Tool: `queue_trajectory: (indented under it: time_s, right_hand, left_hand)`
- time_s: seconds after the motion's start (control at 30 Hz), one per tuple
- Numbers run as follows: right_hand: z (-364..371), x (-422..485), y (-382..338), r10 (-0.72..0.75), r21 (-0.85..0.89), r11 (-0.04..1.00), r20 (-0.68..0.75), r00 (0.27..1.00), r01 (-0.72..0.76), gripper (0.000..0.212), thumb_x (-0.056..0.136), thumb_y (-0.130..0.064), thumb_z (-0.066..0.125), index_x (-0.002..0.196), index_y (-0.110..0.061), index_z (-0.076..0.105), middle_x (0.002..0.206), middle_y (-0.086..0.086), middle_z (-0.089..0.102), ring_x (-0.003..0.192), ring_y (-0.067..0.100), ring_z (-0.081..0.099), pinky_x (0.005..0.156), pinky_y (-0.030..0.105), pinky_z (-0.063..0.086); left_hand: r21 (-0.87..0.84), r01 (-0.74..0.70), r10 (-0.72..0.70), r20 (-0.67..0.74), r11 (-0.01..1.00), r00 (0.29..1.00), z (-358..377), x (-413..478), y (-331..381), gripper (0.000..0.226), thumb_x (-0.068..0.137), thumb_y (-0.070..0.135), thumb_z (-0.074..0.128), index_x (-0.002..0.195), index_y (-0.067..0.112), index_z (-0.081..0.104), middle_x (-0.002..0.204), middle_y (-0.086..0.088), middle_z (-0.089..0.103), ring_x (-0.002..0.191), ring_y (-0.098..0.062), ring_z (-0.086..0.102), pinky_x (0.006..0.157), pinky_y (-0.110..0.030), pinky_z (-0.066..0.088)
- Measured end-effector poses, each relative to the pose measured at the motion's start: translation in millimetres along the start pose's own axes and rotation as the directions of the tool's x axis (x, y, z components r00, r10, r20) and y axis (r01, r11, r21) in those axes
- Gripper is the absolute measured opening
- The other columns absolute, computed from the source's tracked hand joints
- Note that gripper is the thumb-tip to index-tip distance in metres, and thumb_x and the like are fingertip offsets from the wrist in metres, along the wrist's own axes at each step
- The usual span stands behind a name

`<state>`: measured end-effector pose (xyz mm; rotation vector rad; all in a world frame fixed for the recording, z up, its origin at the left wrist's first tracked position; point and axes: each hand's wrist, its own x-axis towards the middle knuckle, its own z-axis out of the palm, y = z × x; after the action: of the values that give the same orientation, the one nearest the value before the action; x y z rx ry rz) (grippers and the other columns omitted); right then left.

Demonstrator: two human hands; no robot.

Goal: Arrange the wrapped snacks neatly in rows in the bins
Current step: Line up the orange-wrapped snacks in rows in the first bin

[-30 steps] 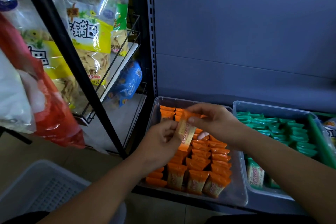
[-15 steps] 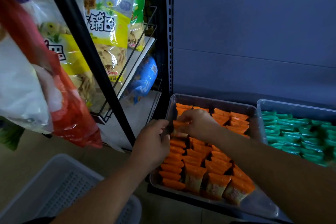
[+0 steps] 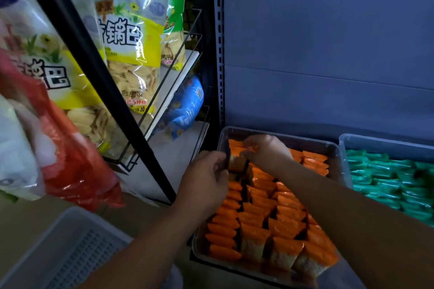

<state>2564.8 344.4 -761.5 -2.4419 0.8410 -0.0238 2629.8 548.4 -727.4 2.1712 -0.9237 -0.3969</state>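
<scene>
A clear plastic bin (image 3: 277, 135) on the low shelf holds several orange wrapped snacks (image 3: 265, 216) standing in rows. At its far left corner, my left hand (image 3: 206, 178) and my right hand (image 3: 265, 151) both pinch one orange snack packet (image 3: 237, 163) just above the left row. To the right, a second clear bin (image 3: 385, 142) is filled with green wrapped snacks (image 3: 385, 178) in rows.
A black wire rack (image 3: 173, 72) at the left carries large yellow snack bags (image 3: 126, 37) and a blue bag (image 3: 185, 110). Red and white bags (image 3: 58, 147) hang close at the far left. A grey perforated basket (image 3: 63, 251) sits on the floor at lower left.
Both hands have lowered the orange packet from above the bin's middle to its far left corner. The view has shifted left, so the green bin now lies at the right edge.
</scene>
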Motion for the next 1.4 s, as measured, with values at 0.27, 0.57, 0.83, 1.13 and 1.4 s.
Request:
queue_trajectory:
  time_s: [0.27,0.57,0.83,1.13,1.4]
  right_hand:
    - [-0.6,3.1,-11.7,-0.103,-0.197,0.975,0.028,0.994,0.106,0.012,0.088,-0.039,0.073,0.1,-0.043,0.071,0.118,-0.008,0.063,0.11,0.016,0.06,0.081,0.032,0.052]
    - [-80.1,-79.6,-64.1,-0.144,0.311,0.946,0.131,0.981,0.097,0.008,0.092,-0.014,0.073,0.093,-0.021,0.068,0.089,0.0,0.073,0.079,0.013,0.067,0.072,0.031,0.056]
    - [-96.2,-165.0,-65.6,-0.013,0.499,0.866,0.075,0.997,-0.026,0.007,0.094,-0.034,0.071,0.091,-0.031,0.077,0.088,0.001,0.075,0.087,0.029,0.071,0.081,0.054,0.061]
    - [-107.1,-160.7,-46.0,0.039,0.758,0.647,0.071,0.997,-0.079,0.011,0.098,-0.013,0.068,0.1,-0.022,0.075,0.093,0.006,0.078,0.089,0.025,0.077,0.07,0.038,0.064]
    - [-108.0,-144.2,-26.4,0.19,0.844,0.513,0.065,0.98,-0.156,0.013,0.101,-0.015,0.063,0.106,-0.005,0.069,0.089,0.015,0.077,0.077,0.027,0.077,0.058,0.033,0.06]
  left_hand:
    - [0.001,0.003,-0.003,-0.008,1.0,1.0,-4.8,-0.6,-2.3,0.033,0.099,0.017,0.065,0.131,0.018,0.064,0.116,0.011,0.055,0.101,0.0,0.053,0.077,0.0,0.038]
    - [-0.29,-0.065,0.073,0.016,0.955,0.997,-30.9,-31.1,44.4,0.034,0.098,0.015,0.067,0.105,0.047,0.061,0.103,0.008,0.067,0.093,0.001,0.061,0.077,-0.009,0.048]
    - [-0.547,0.014,0.057,0.113,0.837,0.992,-43.7,-66.3,72.7,0.009,0.092,0.018,0.077,0.088,0.025,0.073,0.086,0.0,0.075,0.083,-0.017,0.072,0.075,-0.035,0.058]
    - [-0.595,0.063,0.03,0.145,0.801,0.989,-33.6,-55.1,76.5,0.018,0.095,0.027,0.074,0.11,0.038,0.073,0.103,0.01,0.077,0.098,-0.01,0.073,0.086,-0.038,0.061]
    - [-0.482,0.047,0.074,0.23,0.875,0.97,-17.0,-55.8,77.5,0.042,0.079,0.017,0.089,0.108,0.039,0.07,0.089,0.002,0.073,0.084,-0.022,0.071,0.078,-0.045,0.062]
